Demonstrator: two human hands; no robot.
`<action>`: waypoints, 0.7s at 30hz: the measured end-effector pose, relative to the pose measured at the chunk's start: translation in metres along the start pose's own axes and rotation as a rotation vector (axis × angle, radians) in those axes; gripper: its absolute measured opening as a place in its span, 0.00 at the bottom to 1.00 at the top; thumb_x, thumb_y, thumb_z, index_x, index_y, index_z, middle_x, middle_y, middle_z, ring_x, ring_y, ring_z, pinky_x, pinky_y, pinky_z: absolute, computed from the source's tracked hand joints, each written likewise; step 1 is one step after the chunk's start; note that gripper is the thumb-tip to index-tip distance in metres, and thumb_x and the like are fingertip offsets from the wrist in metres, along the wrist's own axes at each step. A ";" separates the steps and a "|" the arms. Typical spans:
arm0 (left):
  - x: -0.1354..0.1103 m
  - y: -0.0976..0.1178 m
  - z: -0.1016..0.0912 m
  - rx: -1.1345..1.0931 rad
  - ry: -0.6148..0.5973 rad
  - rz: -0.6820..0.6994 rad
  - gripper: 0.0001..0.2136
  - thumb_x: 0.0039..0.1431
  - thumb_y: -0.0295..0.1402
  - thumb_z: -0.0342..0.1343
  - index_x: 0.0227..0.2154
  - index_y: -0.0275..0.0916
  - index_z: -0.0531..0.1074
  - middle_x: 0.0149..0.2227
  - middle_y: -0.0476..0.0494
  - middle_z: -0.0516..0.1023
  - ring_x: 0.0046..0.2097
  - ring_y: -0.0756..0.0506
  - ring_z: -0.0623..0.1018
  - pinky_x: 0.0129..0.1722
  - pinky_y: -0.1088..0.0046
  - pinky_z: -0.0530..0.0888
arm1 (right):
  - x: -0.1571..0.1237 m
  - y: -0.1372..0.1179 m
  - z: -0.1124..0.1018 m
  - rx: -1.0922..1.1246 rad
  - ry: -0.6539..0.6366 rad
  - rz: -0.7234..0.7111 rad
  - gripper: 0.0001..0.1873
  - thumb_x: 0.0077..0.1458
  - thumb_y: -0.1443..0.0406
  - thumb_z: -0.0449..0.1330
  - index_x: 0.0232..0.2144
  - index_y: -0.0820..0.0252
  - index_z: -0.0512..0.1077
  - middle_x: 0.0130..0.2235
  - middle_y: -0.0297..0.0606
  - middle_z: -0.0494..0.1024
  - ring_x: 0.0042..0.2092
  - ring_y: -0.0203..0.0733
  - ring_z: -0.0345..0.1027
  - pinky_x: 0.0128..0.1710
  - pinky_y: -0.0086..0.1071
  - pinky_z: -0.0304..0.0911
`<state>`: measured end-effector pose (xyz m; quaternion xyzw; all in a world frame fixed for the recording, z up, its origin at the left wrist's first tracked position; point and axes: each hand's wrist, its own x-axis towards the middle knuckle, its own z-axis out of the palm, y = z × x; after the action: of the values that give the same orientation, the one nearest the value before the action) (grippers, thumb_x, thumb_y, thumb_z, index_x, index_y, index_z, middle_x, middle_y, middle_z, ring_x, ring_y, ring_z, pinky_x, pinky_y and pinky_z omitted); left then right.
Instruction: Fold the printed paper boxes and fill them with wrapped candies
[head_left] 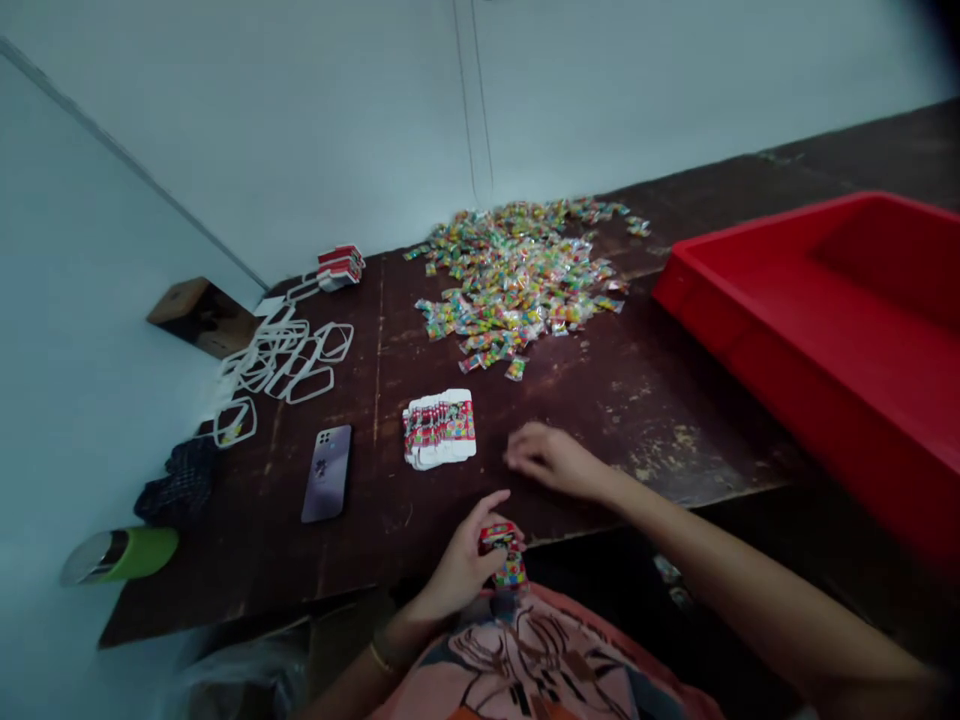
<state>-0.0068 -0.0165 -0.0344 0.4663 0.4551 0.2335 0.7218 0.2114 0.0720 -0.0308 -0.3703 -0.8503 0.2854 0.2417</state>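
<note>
My left hand (466, 560) is closed around a small red candy box (510, 560) printed with coloured dots, close to my lap at the table's front edge. My right hand (546, 458) is just above the table, its fingers curled inward and slightly blurred; whatever they hold, if anything, is hidden. Between the hands and the back wall lies a fanned stack of flat printed cartons (440, 430), left of my right hand. Farther back spreads a large heap of small wrapped candies (525, 270) in clear wrappers.
A big red tray (787, 350) stands at the right. On the left are a purple phone (328, 475), tangled white bands (289, 360), a brown box (206, 315), a red-and-white stack (340, 267), dark cloth (178, 482) and a green cylindrical container (142, 553) lying near the table's edge.
</note>
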 end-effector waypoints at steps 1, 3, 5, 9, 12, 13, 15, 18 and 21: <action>-0.003 0.007 -0.004 0.084 0.013 0.007 0.33 0.47 0.22 0.54 0.59 0.40 0.59 0.40 0.44 0.75 0.42 0.46 0.74 0.44 0.69 0.69 | 0.020 0.017 -0.005 -0.108 0.116 0.071 0.14 0.62 0.63 0.52 0.42 0.56 0.76 0.45 0.42 0.76 0.47 0.43 0.68 0.49 0.35 0.64; -0.011 0.018 -0.016 0.299 0.026 0.020 0.28 0.45 0.21 0.53 0.54 0.38 0.66 0.39 0.45 0.75 0.41 0.47 0.73 0.44 0.70 0.68 | 0.056 0.047 -0.011 -0.277 0.277 0.177 0.15 0.60 0.63 0.54 0.48 0.59 0.74 0.52 0.46 0.73 0.53 0.49 0.64 0.53 0.44 0.61; -0.022 0.023 -0.032 0.504 0.027 -0.018 0.24 0.45 0.23 0.55 0.49 0.39 0.71 0.39 0.46 0.75 0.41 0.47 0.73 0.46 0.70 0.67 | 0.076 0.066 -0.007 -0.335 0.324 0.211 0.19 0.58 0.64 0.57 0.52 0.62 0.71 0.56 0.51 0.69 0.58 0.55 0.58 0.56 0.51 0.56; -0.041 0.019 -0.060 0.525 -0.088 -0.181 0.18 0.45 0.29 0.60 0.43 0.38 0.73 0.37 0.49 0.76 0.40 0.46 0.73 0.43 0.71 0.68 | 0.050 0.065 0.024 -0.342 0.340 0.238 0.20 0.60 0.66 0.53 0.53 0.64 0.69 0.55 0.52 0.70 0.58 0.54 0.58 0.57 0.51 0.57; -0.041 0.014 -0.063 0.201 -0.075 -0.178 0.14 0.50 0.31 0.59 0.41 0.37 0.70 0.38 0.47 0.75 0.39 0.47 0.74 0.41 0.71 0.69 | -0.011 0.037 0.054 -0.302 0.321 0.219 0.20 0.62 0.67 0.50 0.55 0.59 0.67 0.55 0.47 0.70 0.58 0.51 0.59 0.56 0.49 0.60; -0.037 0.013 -0.060 0.066 -0.055 -0.164 0.15 0.52 0.32 0.57 0.44 0.37 0.67 0.41 0.45 0.75 0.40 0.47 0.75 0.40 0.70 0.71 | -0.034 0.027 0.063 -0.274 0.310 0.205 0.20 0.62 0.67 0.49 0.56 0.57 0.66 0.55 0.46 0.70 0.57 0.50 0.60 0.56 0.49 0.61; -0.023 0.013 -0.050 -0.171 -0.067 -0.143 0.18 0.55 0.33 0.55 0.49 0.39 0.63 0.47 0.39 0.72 0.41 0.45 0.76 0.37 0.69 0.74 | -0.074 0.007 0.077 -0.206 0.287 0.177 0.21 0.63 0.68 0.48 0.57 0.54 0.64 0.54 0.44 0.71 0.56 0.48 0.61 0.54 0.48 0.63; 0.003 0.010 -0.032 -0.300 -0.161 -0.143 0.18 0.55 0.33 0.56 0.49 0.41 0.62 0.46 0.37 0.71 0.40 0.42 0.77 0.27 0.73 0.75 | -0.117 -0.014 0.090 -0.156 0.252 0.172 0.22 0.63 0.68 0.50 0.59 0.52 0.62 0.55 0.45 0.71 0.56 0.49 0.61 0.53 0.49 0.64; 0.022 0.005 -0.017 -0.307 -0.188 -0.135 0.19 0.53 0.32 0.57 0.48 0.40 0.63 0.42 0.39 0.72 0.37 0.44 0.77 0.23 0.76 0.74 | -0.133 -0.026 0.092 -0.117 0.195 0.165 0.24 0.61 0.65 0.53 0.59 0.52 0.61 0.57 0.45 0.69 0.58 0.53 0.59 0.54 0.53 0.62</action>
<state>-0.0105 0.0104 -0.0423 0.3390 0.3748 0.2067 0.8378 0.2223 -0.0728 -0.1058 -0.4783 -0.8048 0.2167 0.2768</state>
